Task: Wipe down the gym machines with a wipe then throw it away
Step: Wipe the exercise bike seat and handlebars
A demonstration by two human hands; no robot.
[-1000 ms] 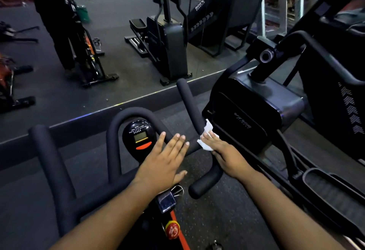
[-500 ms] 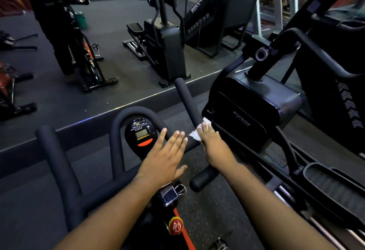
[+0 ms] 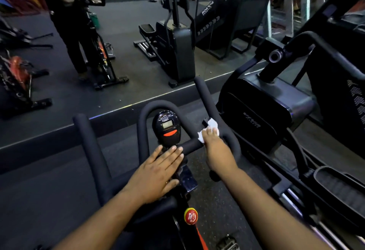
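Note:
A black spin bike's padded handlebar (image 3: 92,151) curves in front of me, with a small console (image 3: 166,127) at its centre. My right hand (image 3: 216,151) lies over the right side of the bar where the horn meets the crossbar. Its fingers press a crumpled white wipe (image 3: 212,125) onto the padding. The wipe shows ahead of and to the left of the fingertips. My left hand (image 3: 158,174) rests flat with straight fingers on the middle of the bar, just below the console, and holds nothing.
A large black elliptical machine (image 3: 266,115) stands close on the right, its foot pedal (image 3: 339,186) low beside my right arm. A red knob (image 3: 191,216) sits on the bike frame below my hands. Ahead is a wall mirror (image 3: 128,62), which reflects a standing person (image 3: 67,22) and more machines.
My right hand has slid the wipe along the bar toward the console. My left hand has drawn back from beside the console to just below it.

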